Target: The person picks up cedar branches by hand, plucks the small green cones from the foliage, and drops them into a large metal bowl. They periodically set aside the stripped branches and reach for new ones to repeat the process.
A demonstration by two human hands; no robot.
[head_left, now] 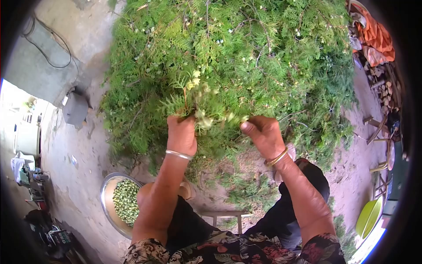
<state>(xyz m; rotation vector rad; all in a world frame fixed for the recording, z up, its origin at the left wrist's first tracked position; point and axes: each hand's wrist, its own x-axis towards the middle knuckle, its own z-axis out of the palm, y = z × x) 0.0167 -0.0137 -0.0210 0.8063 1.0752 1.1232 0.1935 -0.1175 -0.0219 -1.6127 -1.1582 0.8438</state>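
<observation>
Fisheye view, with dark, bent edges; I can't sort the clutter at far right.

- Hidden: the left hand shows me only its back. Its fingers curl away under a green conifer sprig with pale seed cones, so I see none of the tips.
- The right hand has its fingertips buried in foliage; only the thumb is plain.
- The round metal bowl of small green cones sits near left on the dirt. Its right side is cut off behind the person's knee and forearm.
- The low wooden stool is mostly covered by dark trousers.
- The yellow-green plastic basin at near right is clipped by the frame edge.

Fingers:
- Left: wrapped tight around the sprig's stem, holding it upright against the large heap of green conifer branches that fills the far half.
- Right: pinched closed, with the thumb pressed onto the pale cones at the sprig's lower right. How much it grips I can't tell.

The hands are level and near each other, just above the knees. Each wrist has a metal bangle.
</observation>
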